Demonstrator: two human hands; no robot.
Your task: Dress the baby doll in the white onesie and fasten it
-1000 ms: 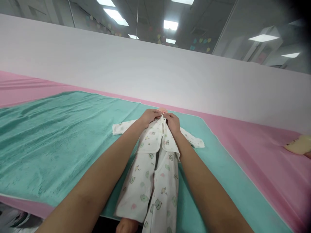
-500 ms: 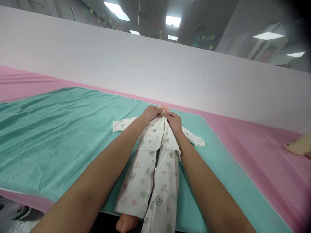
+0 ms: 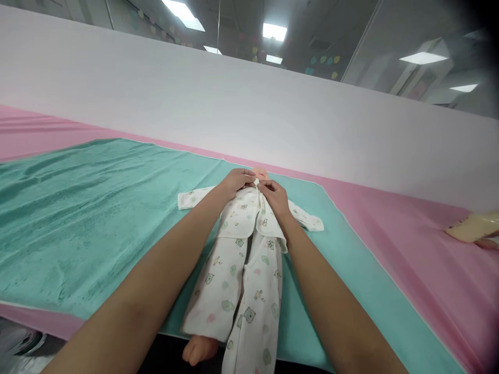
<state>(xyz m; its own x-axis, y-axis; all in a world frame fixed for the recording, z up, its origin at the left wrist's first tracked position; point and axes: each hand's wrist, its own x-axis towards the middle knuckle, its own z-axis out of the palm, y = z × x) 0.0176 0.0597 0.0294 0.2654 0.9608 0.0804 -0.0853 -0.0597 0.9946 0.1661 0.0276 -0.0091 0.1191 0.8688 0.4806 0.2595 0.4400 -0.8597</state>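
Note:
A baby doll (image 3: 260, 173) lies on its back, head toward the wall, in a white printed jacket (image 3: 239, 218) and matching trousers (image 3: 222, 280). My left hand (image 3: 237, 179) pinches the jacket at the collar, just below the doll's chin. On the other side of the front opening, my right hand (image 3: 275, 195) grips the collar with thumb and fingers. A small white bit of the collar shows between my fingertips. Below the chest the jacket front hangs apart. One bare doll foot (image 3: 199, 349) sticks out of a trouser leg; the other foot is out of view.
Under the doll spreads a teal cloth (image 3: 97, 223), wrinkled on the left, over a pink cover (image 3: 409, 223). A white wall (image 3: 249, 109) with glass above stands behind. At the right edge is a pale yellow thing (image 3: 470, 228) that I cannot identify.
My fingertips have parted slightly at the collar, uncovering more of the doll's face. The pale yellow thing at the right has come further into view. The view has shifted a little.

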